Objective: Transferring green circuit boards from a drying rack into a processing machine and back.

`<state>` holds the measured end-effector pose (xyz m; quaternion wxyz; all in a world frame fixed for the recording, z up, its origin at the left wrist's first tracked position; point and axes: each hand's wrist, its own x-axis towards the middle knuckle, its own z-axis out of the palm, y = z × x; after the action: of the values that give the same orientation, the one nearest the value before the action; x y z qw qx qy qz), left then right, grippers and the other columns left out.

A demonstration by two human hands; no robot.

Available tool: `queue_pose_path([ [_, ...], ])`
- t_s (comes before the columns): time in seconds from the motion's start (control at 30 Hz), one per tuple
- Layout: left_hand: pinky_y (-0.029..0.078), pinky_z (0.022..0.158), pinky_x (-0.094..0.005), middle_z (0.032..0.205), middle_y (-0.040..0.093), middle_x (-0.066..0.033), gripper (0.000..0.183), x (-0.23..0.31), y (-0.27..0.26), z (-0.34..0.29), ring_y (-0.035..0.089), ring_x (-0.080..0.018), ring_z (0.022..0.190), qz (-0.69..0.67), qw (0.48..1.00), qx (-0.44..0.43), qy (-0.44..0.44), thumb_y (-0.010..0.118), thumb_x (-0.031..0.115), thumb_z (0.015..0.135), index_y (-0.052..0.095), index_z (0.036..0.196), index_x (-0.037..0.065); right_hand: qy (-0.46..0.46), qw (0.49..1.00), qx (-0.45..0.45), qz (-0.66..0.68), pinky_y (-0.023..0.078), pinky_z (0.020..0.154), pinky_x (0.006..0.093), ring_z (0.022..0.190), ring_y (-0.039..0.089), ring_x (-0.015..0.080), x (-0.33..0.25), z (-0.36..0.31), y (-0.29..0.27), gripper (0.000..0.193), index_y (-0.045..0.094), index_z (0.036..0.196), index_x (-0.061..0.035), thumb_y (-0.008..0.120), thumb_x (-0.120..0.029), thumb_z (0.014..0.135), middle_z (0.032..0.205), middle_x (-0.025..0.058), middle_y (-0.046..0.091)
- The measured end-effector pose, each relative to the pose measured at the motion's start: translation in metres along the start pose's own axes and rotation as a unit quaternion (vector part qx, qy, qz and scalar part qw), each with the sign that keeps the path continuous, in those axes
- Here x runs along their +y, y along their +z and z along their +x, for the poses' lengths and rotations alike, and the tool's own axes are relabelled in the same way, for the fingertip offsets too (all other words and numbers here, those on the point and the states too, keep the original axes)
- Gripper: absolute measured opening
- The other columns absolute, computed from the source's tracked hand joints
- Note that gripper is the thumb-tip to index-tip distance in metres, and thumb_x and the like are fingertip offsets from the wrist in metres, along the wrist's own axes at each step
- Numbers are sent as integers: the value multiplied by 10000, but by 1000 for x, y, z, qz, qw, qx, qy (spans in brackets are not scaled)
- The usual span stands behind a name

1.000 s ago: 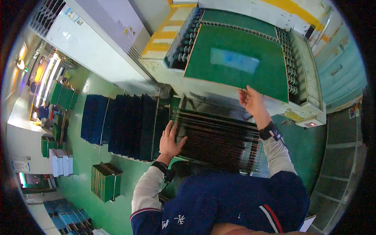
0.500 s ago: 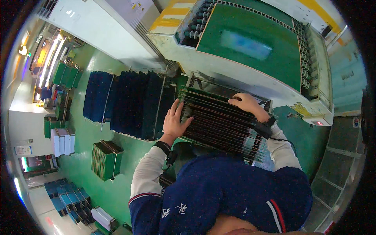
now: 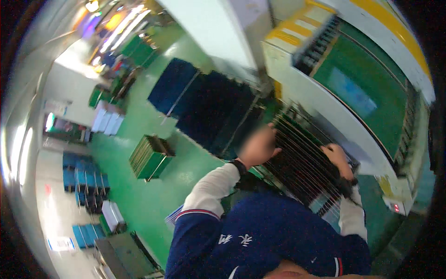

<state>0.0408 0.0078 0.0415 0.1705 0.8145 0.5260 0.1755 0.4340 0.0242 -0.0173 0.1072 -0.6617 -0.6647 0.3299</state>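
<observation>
A rack of thin upright panels (image 3: 304, 162), dark with pale edges, stands in front of me, with a green panel (image 3: 304, 131) at its far side. My left hand (image 3: 257, 146) is at the rack's left end, its thumb apart from the fingers. It is blurred, and most of its fingers are hard to make out. Over the top edge near the far right corner, my right hand (image 3: 339, 159) has its fingers bent and closed on the green panel. Dark bands wrap both wrists.
Behind the rack stands a conveyor machine (image 3: 290, 88) carrying a large green board (image 3: 357, 93). Racks of dark blue panels (image 3: 213, 107) adjoin on the left. A smaller rack of green panels (image 3: 151, 158) sits on the green floor (image 3: 139, 204), with blue stacks (image 3: 83, 174) farther left.
My view has swung left, so the rack and both hands appear farther right. My left hand has gone from spread over the panels' top edges to the rack's left end. My right hand stays at the far edge.
</observation>
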Motion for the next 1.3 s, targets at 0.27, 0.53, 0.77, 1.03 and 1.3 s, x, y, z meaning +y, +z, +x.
queue_pose_path([
  [0.27,486,1099,-509,1646,376,-163,789,-5,1,-10,551,-437,1312,-8,1000,-14,-5,725,528,921,497,1513,60,-2,999,47,-15,533,811,491,944,715,429,9,8,7,501,767,1046,-5,699,-491,942,960,246,745],
  [0.53,503,1072,-508,1647,367,-160,790,-4,3,-13,569,-421,1284,-6,1000,0,-3,726,532,922,498,1511,57,17,994,80,-75,538,812,493,930,713,436,-9,2,0,446,764,1023,-15,695,-451,959,967,226,758],
  [0.77,513,1050,-513,1645,371,-156,805,-10,9,-19,580,-423,1241,-6,1000,17,6,735,546,911,500,1507,59,19,994,69,-81,536,844,502,959,712,440,-15,-6,6,478,772,1026,-23,665,-485,969,1011,224,761],
  [1.03,514,1050,-509,1651,364,-150,807,-8,11,-23,576,-420,1248,-6,1000,18,5,735,553,906,501,1509,70,53,993,48,-98,519,864,510,1045,689,417,2,-12,25,463,765,1066,-57,650,-496,972,1090,205,747],
  [1.3,511,1054,-510,1645,370,-164,818,-8,11,-24,573,-422,1243,-7,1000,14,3,735,546,902,493,1514,60,-14,993,102,-60,480,688,465,727,659,369,17,-4,33,485,699,875,36,684,-439,974,775,230,671],
])
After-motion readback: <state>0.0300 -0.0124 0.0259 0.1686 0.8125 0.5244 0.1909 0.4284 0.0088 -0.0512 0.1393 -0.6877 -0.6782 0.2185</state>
